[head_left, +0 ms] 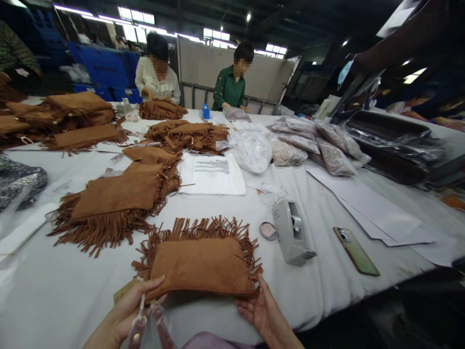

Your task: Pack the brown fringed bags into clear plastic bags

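A brown suede-like bag with fringe (198, 265) lies before me, its fringed edge pointing away. My left hand (133, 306) grips its near left corner, thumb on top. From that corner hang a metal clasp and a strap (137, 327) partly wrapped in clear film. A tan tag (124, 290) shows beside the left wrist. My right hand (259, 310) holds the near right corner, with the thumb at the edge and the fingers curled below it. Farther left lies another fringed bag (118, 194). To the right are a grey tape dispenser (293, 232) and a small round dish (268, 230).
More brown bags (191, 135) are heaped at the back and left. White plastic bags (212, 174), wrapped packages (336, 145), paper sheets (378, 206) and a green phone (356, 252) lie on the white-covered table (87, 286). Two people stand across it.
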### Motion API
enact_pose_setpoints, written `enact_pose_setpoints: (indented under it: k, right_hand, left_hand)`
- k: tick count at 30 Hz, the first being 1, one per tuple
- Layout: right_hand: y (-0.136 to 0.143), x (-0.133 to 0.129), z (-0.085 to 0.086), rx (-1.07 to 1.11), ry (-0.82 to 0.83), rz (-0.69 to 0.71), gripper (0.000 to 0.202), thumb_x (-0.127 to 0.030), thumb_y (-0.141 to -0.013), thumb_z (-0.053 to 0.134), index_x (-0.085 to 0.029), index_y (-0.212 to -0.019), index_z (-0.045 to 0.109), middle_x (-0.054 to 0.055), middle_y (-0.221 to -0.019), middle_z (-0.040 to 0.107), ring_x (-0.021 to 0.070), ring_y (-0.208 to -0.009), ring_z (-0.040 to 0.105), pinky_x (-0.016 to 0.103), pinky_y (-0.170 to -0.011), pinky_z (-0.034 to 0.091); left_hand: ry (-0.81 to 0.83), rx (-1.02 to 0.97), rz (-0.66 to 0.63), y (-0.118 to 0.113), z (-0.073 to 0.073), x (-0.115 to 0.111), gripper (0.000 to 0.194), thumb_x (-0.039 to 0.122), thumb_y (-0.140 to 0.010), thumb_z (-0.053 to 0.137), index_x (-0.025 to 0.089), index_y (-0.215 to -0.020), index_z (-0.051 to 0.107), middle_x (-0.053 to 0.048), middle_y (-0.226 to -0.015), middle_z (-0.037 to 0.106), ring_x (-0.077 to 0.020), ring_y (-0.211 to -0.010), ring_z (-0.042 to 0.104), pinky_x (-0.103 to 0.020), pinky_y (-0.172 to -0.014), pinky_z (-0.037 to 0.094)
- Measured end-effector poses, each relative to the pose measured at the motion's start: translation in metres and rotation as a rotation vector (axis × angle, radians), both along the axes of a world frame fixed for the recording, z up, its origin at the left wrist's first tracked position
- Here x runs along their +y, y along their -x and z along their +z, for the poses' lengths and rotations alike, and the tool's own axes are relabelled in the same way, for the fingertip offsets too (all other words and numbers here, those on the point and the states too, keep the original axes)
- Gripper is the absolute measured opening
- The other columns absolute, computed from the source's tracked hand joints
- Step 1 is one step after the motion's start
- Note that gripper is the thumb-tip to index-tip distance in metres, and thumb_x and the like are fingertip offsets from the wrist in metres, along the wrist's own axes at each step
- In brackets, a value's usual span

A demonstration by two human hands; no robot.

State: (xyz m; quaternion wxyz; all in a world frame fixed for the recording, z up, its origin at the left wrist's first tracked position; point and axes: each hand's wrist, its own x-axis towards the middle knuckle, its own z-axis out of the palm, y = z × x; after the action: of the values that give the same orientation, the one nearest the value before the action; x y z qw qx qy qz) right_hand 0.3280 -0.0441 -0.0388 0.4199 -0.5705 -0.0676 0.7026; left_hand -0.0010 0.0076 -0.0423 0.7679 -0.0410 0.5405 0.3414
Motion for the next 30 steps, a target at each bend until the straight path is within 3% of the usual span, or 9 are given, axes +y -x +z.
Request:
enact_pose_setpoints:
  k: [2, 4, 8, 13, 17, 22, 26, 30]
  right_hand:
    - [0.003, 0.016, 0.011, 0.041, -0.106, 0.023, 0.050, -0.057, -0.075, 0.065, -0.020, -0.109, 0.063, 0.009, -0.105, 0.072, 0.0218, -0.088, 0.069, 0.035, -0.079, 0.054]
    - [0.006, 0.029, 0.017, 0.057, -0.160, 0.126, 0.048, -0.044, -0.069, 0.074, -0.018, -0.108, 0.064, 0.011, -0.107, 0.071, 0.0253, -0.095, 0.068, 0.039, -0.085, 0.053]
    - [0.017, 0.046, 0.014, 0.013, -0.207, 0.258, 0.053, -0.034, -0.058, 0.083, -0.014, -0.104, 0.067, 0.013, -0.104, 0.072, 0.0294, -0.097, 0.068, 0.043, -0.090, 0.051]
    - [0.029, 0.052, -0.001, -0.115, -0.188, 0.246, 0.054, -0.041, -0.060, 0.082, -0.014, -0.105, 0.066, 0.013, -0.104, 0.073, 0.0314, -0.097, 0.068, 0.046, -0.090, 0.051]
    - [0.029, 0.056, -0.007, -0.135, -0.162, 0.232, 0.054, -0.047, -0.068, 0.076, -0.017, -0.111, 0.064, 0.011, -0.105, 0.073, 0.0304, -0.103, 0.066, 0.047, -0.093, 0.051]
    - [0.022, 0.069, -0.003, -0.283, -0.238, 0.201, 0.051, -0.045, -0.067, 0.077, -0.016, -0.108, 0.066, 0.010, -0.106, 0.072, 0.0293, -0.107, 0.064, 0.044, -0.100, 0.046]
    - [0.009, 0.064, 0.001, -0.122, -0.215, 0.308, 0.054, -0.041, -0.066, 0.078, -0.015, -0.110, 0.063, 0.012, -0.107, 0.072, 0.0308, -0.101, 0.066, 0.048, -0.096, 0.048]
    - [0.003, 0.055, -0.002, -0.075, -0.168, 0.339, 0.056, -0.041, -0.068, 0.076, -0.017, -0.116, 0.060, 0.012, -0.112, 0.070, 0.0283, -0.101, 0.067, 0.044, -0.095, 0.049]
  left_hand:
    - [0.014, 0.032, -0.016, 0.004, 0.003, -0.003, 0.022, 0.011, -0.070, 0.074, 0.013, -0.088, 0.061, -0.005, -0.064, 0.072, -0.0172, -0.045, 0.064, -0.024, -0.034, 0.051]
    - [0.022, 0.056, -0.063, 0.010, 0.004, -0.010, 0.026, 0.011, -0.068, 0.075, 0.013, -0.090, 0.061, -0.004, -0.062, 0.071, -0.0189, -0.047, 0.065, -0.025, -0.035, 0.052]
    - [-0.080, 0.078, -0.174, 0.020, 0.001, -0.034, 0.040, 0.016, -0.062, 0.082, 0.015, -0.096, 0.061, -0.003, -0.064, 0.071, -0.0205, -0.051, 0.067, -0.027, -0.044, 0.055]
    - [-0.216, 0.102, -0.146, 0.023, 0.000, -0.046, 0.054, 0.027, -0.058, 0.085, 0.017, -0.106, 0.062, -0.007, -0.081, 0.075, -0.0257, -0.073, 0.072, -0.035, -0.066, 0.060]
    - [-0.305, 0.088, -0.096, 0.023, 0.002, -0.015, 0.059, 0.035, -0.064, 0.082, 0.016, -0.115, 0.058, -0.011, -0.099, 0.074, -0.0280, -0.095, 0.069, -0.039, -0.082, 0.056]
    - [-0.367, 0.217, -0.153, 0.017, -0.005, 0.015, 0.054, 0.032, -0.062, 0.081, 0.015, -0.109, 0.060, -0.011, -0.098, 0.074, -0.0270, -0.088, 0.070, -0.038, -0.078, 0.057]
    - [-0.306, 0.111, -0.285, 0.017, -0.011, 0.001, 0.058, 0.032, -0.059, 0.083, 0.013, -0.108, 0.060, -0.013, -0.100, 0.073, -0.0283, -0.090, 0.070, -0.039, -0.084, 0.055]
    - [-0.308, 0.150, -0.222, 0.014, -0.015, -0.012, 0.068, 0.040, -0.064, 0.081, 0.017, -0.122, 0.055, -0.012, -0.116, 0.068, -0.0252, -0.106, 0.065, -0.036, -0.098, 0.048]
